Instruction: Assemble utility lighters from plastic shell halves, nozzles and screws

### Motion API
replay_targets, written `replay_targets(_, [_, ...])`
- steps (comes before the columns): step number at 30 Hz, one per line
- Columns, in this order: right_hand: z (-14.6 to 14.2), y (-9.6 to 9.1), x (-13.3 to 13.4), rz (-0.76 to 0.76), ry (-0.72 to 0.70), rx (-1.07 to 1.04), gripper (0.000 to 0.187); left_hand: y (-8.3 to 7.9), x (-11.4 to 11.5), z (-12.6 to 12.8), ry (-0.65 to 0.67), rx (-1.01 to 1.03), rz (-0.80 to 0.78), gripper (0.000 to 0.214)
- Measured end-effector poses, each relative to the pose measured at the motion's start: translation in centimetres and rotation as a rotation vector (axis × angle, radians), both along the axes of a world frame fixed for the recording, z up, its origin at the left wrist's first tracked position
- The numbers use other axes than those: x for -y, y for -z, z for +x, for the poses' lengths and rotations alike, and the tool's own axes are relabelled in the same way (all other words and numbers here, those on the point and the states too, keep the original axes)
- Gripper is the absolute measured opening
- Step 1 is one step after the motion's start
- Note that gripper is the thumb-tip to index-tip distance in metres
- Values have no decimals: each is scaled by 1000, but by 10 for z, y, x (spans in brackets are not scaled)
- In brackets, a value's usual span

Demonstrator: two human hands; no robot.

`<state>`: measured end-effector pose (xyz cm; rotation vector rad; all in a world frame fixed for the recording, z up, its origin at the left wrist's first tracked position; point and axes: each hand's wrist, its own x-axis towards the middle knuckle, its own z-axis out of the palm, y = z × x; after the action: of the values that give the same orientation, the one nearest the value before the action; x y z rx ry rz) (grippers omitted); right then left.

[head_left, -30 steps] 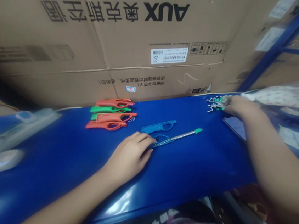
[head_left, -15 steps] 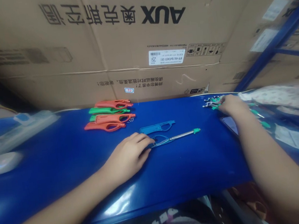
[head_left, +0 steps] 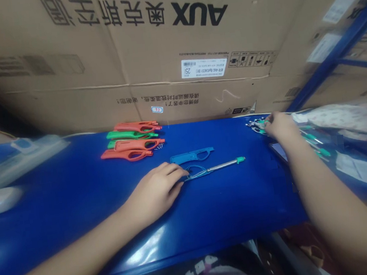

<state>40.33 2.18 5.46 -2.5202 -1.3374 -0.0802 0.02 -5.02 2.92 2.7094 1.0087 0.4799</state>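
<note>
My left hand (head_left: 158,188) is closed over the rear end of a blue lighter casing half (head_left: 195,174); its fingers hide that end. A metal tube (head_left: 222,165) with a green tip reaches out of the casing to the right, and a thin wire curls around the trigger loop. Just behind it lies a second blue casing half (head_left: 192,155), flat on the table. Farther right, my right hand (head_left: 279,125) has its fingers bent down at a small heap of white and green parts with dark wires (head_left: 257,124). What its fingertips pinch is too small to make out.
Orange and green lighter casings (head_left: 132,145) lie stacked at the back left. A phone (head_left: 278,151) is partly under my right forearm, with green-tipped rods (head_left: 318,143) beyond it. A large cardboard box (head_left: 161,48) stands behind the blue table (head_left: 230,211). A white rounded object (head_left: 0,200) sits left.
My right hand has shifted slightly left and stays at the heap of small parts. The left hand and blue casing keep their place; the camera view has moved a little.
</note>
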Motion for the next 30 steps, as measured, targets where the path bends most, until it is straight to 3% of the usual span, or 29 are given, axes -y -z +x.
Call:
replay_targets(5, [-2, 0, -1, 86, -37, -99, 27, 1, 0, 0, 5, 2, 5, 24])
replay_targets(9, [-23, -7, 2, 156, -180, -218, 28, 1, 0, 1, -8, 15, 0, 26])
replay_targets(11, [-43, -10, 6, 187, -321, -307, 32, 2, 0, 2, -28, 41, -18, 29])
replay_targets(14, [-80, -12, 20, 270, -716, -504, 31, 3, 0, 3, -52, 86, -61, 36])
replay_targets(17, [-116, -12, 38, 258, -997, -491, 19, 4, -1, 4, -54, 107, -87, 42])
replay_targets(19, [-134, -10, 47, 211, -1095, -482, 14, 4, -1, 4, -55, 112, -90, 44])
replay_targets(23, [-152, 2, 53, 146, -1107, -564, 12, 5, -1, 5, -51, 124, -100, 39])
replay_targets(30, [-144, 26, 48, 170, -1001, -627, 15, 9, -2, 3, -45, 107, -99, 36])
